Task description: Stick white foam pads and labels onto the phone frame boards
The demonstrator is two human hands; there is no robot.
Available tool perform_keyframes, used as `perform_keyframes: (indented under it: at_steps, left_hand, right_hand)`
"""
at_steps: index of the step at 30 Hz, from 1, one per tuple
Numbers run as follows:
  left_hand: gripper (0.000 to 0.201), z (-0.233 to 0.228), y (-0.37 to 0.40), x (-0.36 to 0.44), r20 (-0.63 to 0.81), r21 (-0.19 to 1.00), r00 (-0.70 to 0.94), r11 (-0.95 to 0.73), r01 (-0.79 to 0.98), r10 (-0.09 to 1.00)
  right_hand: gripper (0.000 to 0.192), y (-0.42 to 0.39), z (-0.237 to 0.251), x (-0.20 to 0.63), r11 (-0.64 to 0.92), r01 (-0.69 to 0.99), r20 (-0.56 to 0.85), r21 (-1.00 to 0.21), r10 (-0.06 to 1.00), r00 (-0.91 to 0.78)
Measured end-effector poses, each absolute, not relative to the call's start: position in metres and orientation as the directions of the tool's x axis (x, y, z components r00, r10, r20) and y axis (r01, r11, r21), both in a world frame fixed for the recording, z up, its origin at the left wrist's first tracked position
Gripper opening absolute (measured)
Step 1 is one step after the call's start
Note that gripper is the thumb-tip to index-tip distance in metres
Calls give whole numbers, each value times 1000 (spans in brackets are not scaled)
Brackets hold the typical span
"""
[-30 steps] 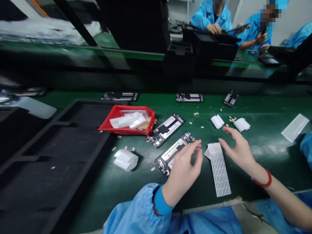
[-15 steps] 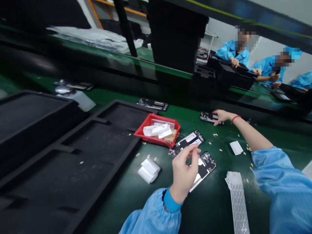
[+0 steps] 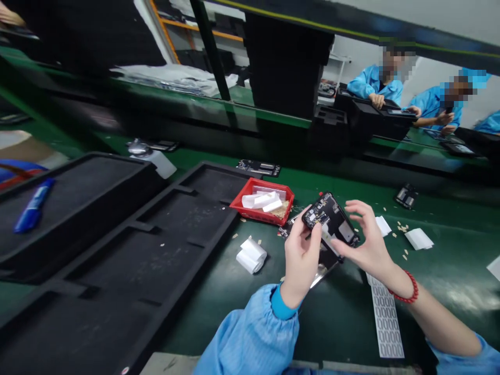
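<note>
An opened phone [image 3: 336,217], its dark circuit board and inner parts showing, is held tilted above the bench. My left hand [image 3: 302,250] grips it by the left end between thumb and fingers. At the phone's right side is my right hand [image 3: 369,242], fingers spread, its thumb by the lower edge; whether it touches cannot be told. Beneath lie two more opened phones, mostly hidden: one phone [image 3: 286,229] by the red tray, another phone [image 3: 323,275] under my hands. A sheet of ring-shaped stickers [image 3: 386,323] lies below my right wrist.
A red tray [image 3: 255,213] holds white paper and small tan pieces. Black compartment trays [image 3: 183,271] fill the left, with a blue marker [image 3: 35,205] on one. Folded white papers [image 3: 251,255] and another opened phone [image 3: 406,196] lie around. Co-workers in blue sit across the bench.
My right hand has brought the phone from the far part of the bench towards me. My left hand, previously pinched above the bench, now holds it. The view has shifted slightly left.
</note>
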State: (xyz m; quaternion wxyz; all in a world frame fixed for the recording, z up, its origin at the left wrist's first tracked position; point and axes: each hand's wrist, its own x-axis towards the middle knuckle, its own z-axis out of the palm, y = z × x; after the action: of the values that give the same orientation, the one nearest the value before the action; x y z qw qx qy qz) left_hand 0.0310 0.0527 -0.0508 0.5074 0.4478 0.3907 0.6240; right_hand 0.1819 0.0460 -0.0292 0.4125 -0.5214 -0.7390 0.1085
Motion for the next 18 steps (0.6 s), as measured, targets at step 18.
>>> perform_keyframes:
  at_steps: [18]
  left_hand:
    - [18,-55,42,26,429,903,-84,-425,62,900]
  right_hand:
    - [7,57,-13,161,488,531,544,-693,837,-61]
